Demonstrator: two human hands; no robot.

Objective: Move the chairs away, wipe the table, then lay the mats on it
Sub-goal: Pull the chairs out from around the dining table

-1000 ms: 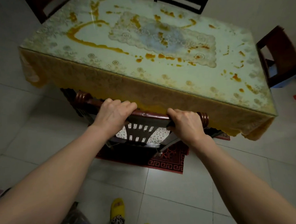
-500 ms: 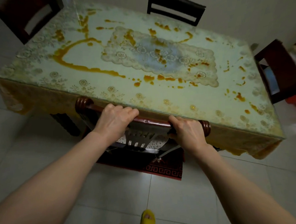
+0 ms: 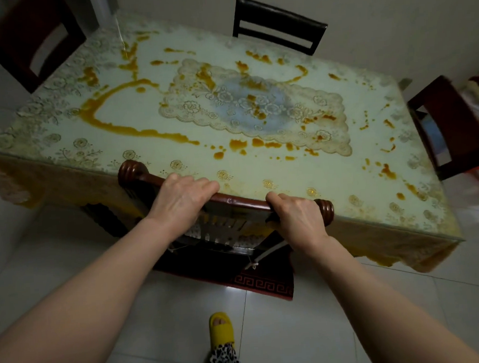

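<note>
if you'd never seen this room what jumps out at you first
The orange-yellow spills streaked and spattered across the glass-topped table catch the eye first, some lying over the lace mat at its centre. Next, at the near edge, the left hand and right hand both grip the top rail of a wooden chair tucked against the table.

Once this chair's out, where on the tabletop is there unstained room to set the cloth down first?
Cleanest patch: inside the curved orange streak, left of the lace mat. Another runs along the near edge beside the right hand. Spills crowd the mat and the table's right end. Left hand grips the chair rail.
</note>
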